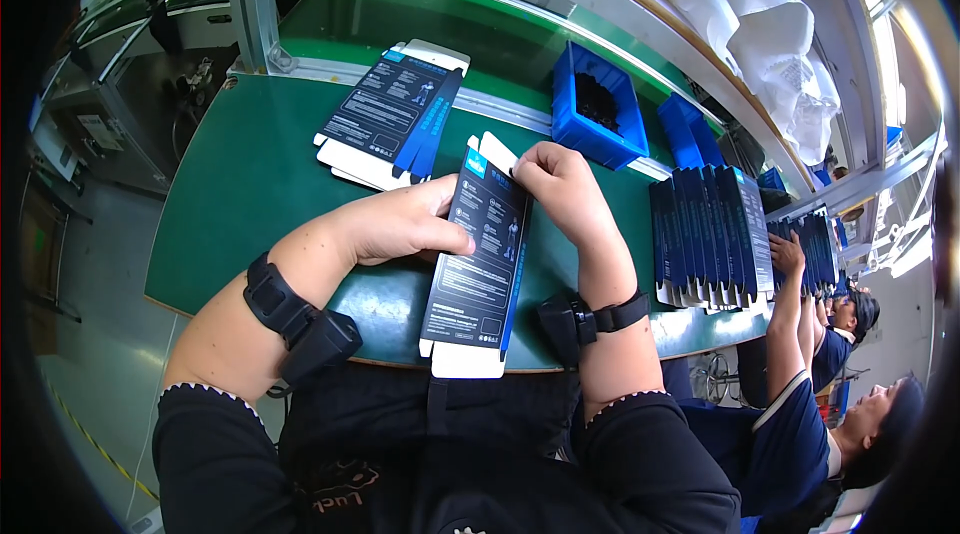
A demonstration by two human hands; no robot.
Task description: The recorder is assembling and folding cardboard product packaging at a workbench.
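Note:
A dark blue and black printed carton (468,279) stands tilted in front of me, with white flaps at its top and bottom ends. My left hand (408,222) grips it by the left side, thumb lying on the printed face and the other fingers hidden behind. At the carton's upper right corner, my right hand (556,182) is closed by the raised white top flap; its fingertips are curled and partly hidden, and I cannot make out what they hold. Beyond my left hand lies a stack of flattened cartons (385,112) of the same print.
A blue bin (612,141) with small black items stands at the back, beside another blue bin (690,134). On the right, several cartons (708,234) stand in a row on the green table (240,174). Past them, a co-worker's hand (788,256) touches more cartons.

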